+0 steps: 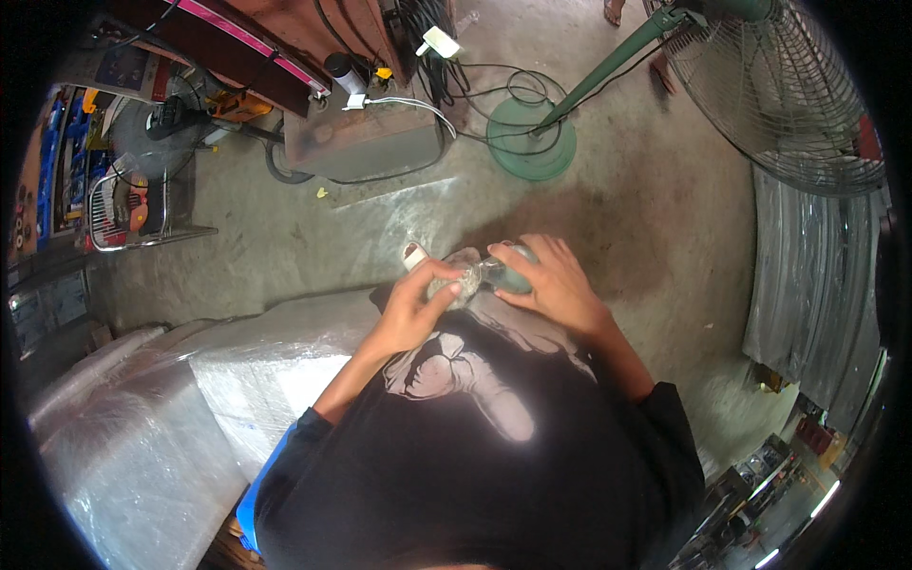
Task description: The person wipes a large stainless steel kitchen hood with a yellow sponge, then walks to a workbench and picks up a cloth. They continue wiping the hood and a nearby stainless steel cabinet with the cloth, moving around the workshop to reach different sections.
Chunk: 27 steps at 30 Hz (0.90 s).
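In front of my dark printed shirt, both hands meet at waist height. My left hand (418, 304) is closed, with thumb and fingers around a whitish, speckled, rounded piece (464, 287). A white wrap (413, 254) covers one of its fingertips. My right hand (560, 290) curves its fingers and thumb over a clear, slightly greenish rounded thing (514, 275), perhaps of glass or plastic. The two pieces touch or join between the hands; I cannot tell which. Fingers hide much of both.
A green pedestal fan (532, 142) stands ahead on the concrete floor, with black cables (465, 85) beside it. Left of that is a grey-sided box (380, 157). Plastic-wrapped blocks (142, 456) lie at my left; wrapped grey panels (807, 285) stand at right. Another person's foot (614, 11) shows far off.
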Each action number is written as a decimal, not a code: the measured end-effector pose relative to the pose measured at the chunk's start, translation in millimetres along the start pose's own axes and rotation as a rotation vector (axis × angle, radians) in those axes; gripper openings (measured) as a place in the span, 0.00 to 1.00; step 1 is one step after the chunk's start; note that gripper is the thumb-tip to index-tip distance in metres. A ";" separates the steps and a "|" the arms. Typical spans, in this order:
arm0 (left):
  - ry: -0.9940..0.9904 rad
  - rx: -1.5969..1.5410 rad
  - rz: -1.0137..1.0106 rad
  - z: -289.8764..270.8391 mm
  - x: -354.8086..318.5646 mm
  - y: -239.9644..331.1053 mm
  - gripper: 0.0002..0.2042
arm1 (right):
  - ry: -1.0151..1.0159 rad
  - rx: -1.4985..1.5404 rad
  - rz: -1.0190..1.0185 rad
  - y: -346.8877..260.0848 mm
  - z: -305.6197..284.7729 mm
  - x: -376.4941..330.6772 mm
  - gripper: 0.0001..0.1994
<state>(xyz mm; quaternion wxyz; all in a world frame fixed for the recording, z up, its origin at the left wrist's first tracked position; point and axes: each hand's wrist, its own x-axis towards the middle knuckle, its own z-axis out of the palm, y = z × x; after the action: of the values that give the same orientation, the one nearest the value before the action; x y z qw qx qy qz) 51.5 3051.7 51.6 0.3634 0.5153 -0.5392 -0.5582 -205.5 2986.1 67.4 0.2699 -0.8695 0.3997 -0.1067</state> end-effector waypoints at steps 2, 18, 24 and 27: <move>0.101 0.098 0.071 2.4 8.7 0.6 0.10 | -0.017 0.000 0.009 -0.1 -1.2 2.4 0.31; 0.222 0.337 0.152 7.2 27.8 22.5 0.08 | -0.021 0.035 0.117 -5.4 0.7 1.6 0.31; 0.114 0.006 -0.228 -0.4 33.0 15.1 0.04 | -0.001 -0.002 0.091 -4.4 4.4 -6.1 0.32; 0.070 -0.017 -0.212 -1.2 36.2 15.1 0.04 | 0.031 -0.026 0.069 -5.4 8.2 -11.9 0.31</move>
<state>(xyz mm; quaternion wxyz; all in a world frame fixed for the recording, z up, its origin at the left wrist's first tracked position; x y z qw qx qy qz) 43.0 3014.3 59.9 0.3250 0.5857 -0.4640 -0.5797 -206.7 3001.0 63.9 0.2559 -0.8570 0.4347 -0.1056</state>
